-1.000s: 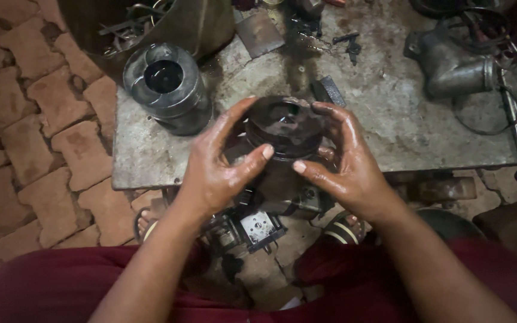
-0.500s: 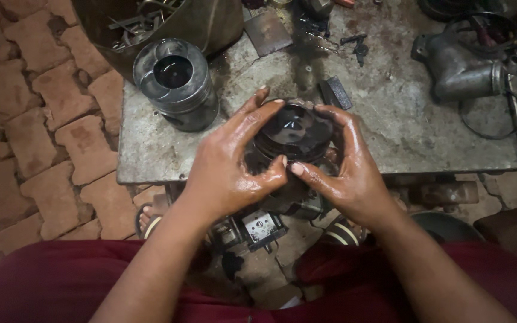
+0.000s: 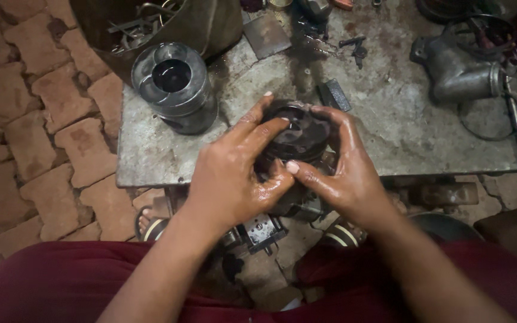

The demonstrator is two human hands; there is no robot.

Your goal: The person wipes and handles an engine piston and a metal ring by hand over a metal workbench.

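Left hand [image 3: 234,173] & right hand [image 3: 345,170], both oily, closed round dark piston [image 3: 297,134] at bench [image 3: 151,167] front edge: slip risk, may drop off.

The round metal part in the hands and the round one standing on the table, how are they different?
The dark round part is gripped by both oily hands, left hand and right hand, at the table's near edge. The grey round part stands alone, untouched, farther left. The held one looks blacker; the standing one is shinier with a dark middle. Both are round metal pieces.
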